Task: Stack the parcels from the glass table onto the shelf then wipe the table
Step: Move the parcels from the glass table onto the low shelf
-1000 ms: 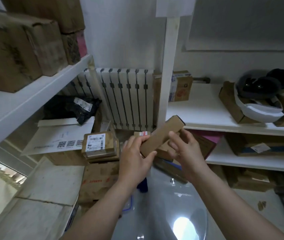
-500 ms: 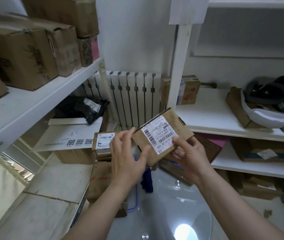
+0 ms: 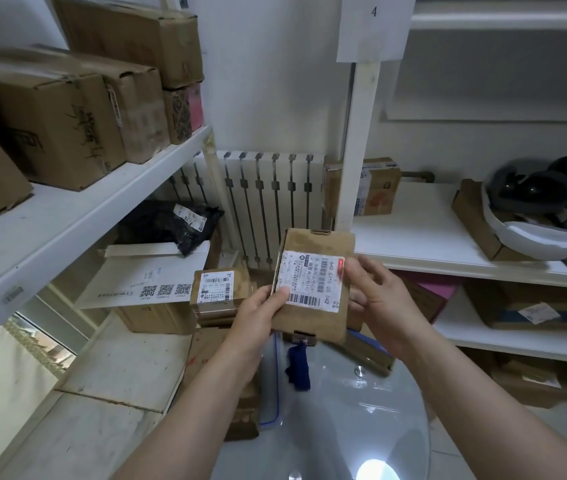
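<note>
In the middle of the frame a flat brown parcel (image 3: 317, 328) is held up in the air by both hands, its white barcode label facing the camera and turned sideways. The left hand (image 3: 257, 315) grips its lower left edge, thumb (image 3: 281, 293) pressed on the label and fingers curled behind. The right hand (image 3: 377, 301) grips the right edge, thumb on the label's corner, fingers wrapped round the back. Below the parcel, at lower centre, lies the glass worktop (image 3: 351, 420), with a dark blue cloth (image 3: 298, 370) on it just under the parcel. Left of the hands a small labelled box (image 3: 218, 294) sits on other cartons, beside a white envelope (image 3: 143, 277) and a black bag (image 3: 167, 221). A radiator (image 3: 268, 202) stands behind. At right, a white shelf (image 3: 420, 237) holds a carton (image 3: 377, 187); the left shelf (image 3: 77, 223) at upper left carries big boxes (image 3: 63, 126).
</note>
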Demonstrator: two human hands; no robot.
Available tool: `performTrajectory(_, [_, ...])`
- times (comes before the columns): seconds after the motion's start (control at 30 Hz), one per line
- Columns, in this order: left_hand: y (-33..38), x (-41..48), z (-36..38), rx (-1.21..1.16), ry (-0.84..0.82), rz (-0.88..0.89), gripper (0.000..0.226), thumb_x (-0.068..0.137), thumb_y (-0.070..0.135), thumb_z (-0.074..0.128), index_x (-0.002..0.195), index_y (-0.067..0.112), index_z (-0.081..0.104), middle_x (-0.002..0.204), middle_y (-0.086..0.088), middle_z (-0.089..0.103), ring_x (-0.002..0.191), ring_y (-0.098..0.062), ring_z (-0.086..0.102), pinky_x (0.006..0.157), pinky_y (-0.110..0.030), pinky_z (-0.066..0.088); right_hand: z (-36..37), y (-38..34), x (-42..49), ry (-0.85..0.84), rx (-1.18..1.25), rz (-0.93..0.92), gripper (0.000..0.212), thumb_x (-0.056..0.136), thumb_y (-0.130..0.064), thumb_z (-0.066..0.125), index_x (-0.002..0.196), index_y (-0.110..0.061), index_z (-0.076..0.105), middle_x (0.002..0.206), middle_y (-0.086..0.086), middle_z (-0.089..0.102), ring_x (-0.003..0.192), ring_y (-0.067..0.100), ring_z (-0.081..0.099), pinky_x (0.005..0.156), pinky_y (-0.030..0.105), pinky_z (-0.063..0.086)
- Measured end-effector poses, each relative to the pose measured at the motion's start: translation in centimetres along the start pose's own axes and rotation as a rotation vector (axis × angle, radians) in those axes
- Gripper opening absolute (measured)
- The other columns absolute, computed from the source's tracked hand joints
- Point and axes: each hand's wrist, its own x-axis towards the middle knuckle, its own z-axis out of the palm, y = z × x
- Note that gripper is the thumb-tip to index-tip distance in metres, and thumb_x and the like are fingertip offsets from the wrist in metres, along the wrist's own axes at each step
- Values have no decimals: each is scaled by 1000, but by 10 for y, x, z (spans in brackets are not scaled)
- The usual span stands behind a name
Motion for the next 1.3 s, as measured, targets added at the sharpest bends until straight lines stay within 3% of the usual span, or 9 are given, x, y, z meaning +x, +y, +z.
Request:
performTrajectory(0.1, [-5,2,5,-203,75,-58,17,94,18,59,109,21,64,107,-3,74,98,-17,69,77,-28,54,5,2,-5,-47,-59,41,90,67,-48,81,142,-14,44,122,14,67,90,18,73,77,36,60])
performTrajectory(0.2, [-7,-1,11,-301,90,-82,24,92,13,60,115,20,60,108,-3,73,96,-16,70,78,-30,54,8,10,-8,-41,-22,59,91,52,-45,93,129,-14,54,124,17,65,100,25,64,103,57,45])
performTrajectory(0.33, [-8,-9,15,-248,6,-113,29,90,14,64,118,17,58,110,-2,72,87,-11,72,60,-20,55,2,13,-7,64,-2,21,50,83,-8,72,127,-10,48,110,15,71,101,34,70,96,55,51])
performTrajectory(0.47, [-3,-11,10,-218,23,-69,38,85,31,66,120,21,56,111,1,72,91,-8,71,60,-19,52,-3,6,-7,87,-89,-35,42,92,-12,63,131,-8,49,83,-2,75,77,18,73,69,35,60])
performTrajectory(0.57, [-1,-10,2,-245,95,-27,33,89,37,60,119,22,60,104,3,74,92,-10,71,70,-26,50,-5,0,-8,81,-108,-60,36,97,-15,56,132,-11,54,96,2,74,74,11,74,56,23,56])
performTrajectory(0.77, [-4,-11,-2,-309,108,-4,38,87,30,63,122,15,60,101,0,75,91,-12,70,70,-25,50,-2,-2,-11,66,-143,-71,36,99,-19,53,136,-18,54,106,0,72,77,7,74,54,21,55])
performTrajectory(0.9, [-5,-11,1,-432,136,9,41,87,25,62,127,14,56,102,-3,75,93,-15,71,70,-26,53,-1,1,-10,103,-175,-78,48,92,-32,62,138,-21,50,121,5,65,93,15,73,67,28,59])
performTrajectory(1.17, [-9,-8,-1,-436,162,80,54,82,26,66,134,20,50,118,-7,69,102,-21,69,68,-27,58,5,6,-12,135,-216,-81,38,92,-17,63,130,-13,56,98,-1,69,82,8,71,63,21,56])
performTrajectory(1.3, [-9,-7,-5,-374,134,87,29,93,26,57,122,28,58,108,-1,73,95,-14,70,71,-29,54,5,5,-10,156,-248,-100,35,93,-22,63,128,-18,59,100,-3,71,83,4,70,68,22,52])
